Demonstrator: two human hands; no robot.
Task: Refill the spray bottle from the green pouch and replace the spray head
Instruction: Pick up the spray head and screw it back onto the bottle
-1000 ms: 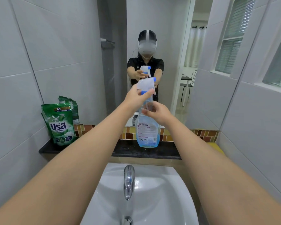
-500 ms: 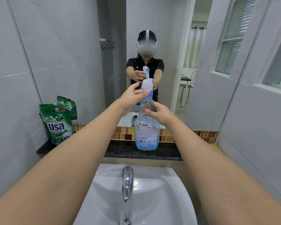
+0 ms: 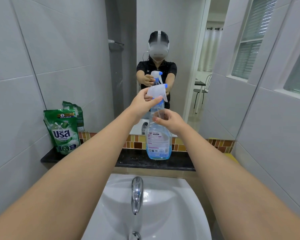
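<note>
Clearances: spray bottle [image 3: 157, 141] stands upright on the dark ledge [image 3: 139, 161], directly under both hands, its base close to the ledge's front edge. Mirror [image 3: 163, 49] right behind the hands, so no room further back. Tiled wall well out to the left of the left hand, another tiled wall out to the right of the right hand. Ledge is bare between the bottle and the green pouch [image 3: 63, 131], and also on the right-hand side of the bottle. Pouch stands upright far left of the left hand, at the ledge's left end against the wall, top torn open. Below the forearms: white sink [image 3: 171, 210] with chrome tap [image 3: 137, 194], basin open.

Left hand [image 3: 142, 103]: closed around the spray head [image 3: 157, 92], thumb and fingers wrapped at its blue collar. Head sits on top of the bottle neck, nozzle pointing right. Can't tell if it's threaded down fully.

Right hand [image 3: 170, 121]: fingers curled on the bottle's neck just below the left hand, steadying it. Blue liquid fills only the bottom part of the bottle.
</note>
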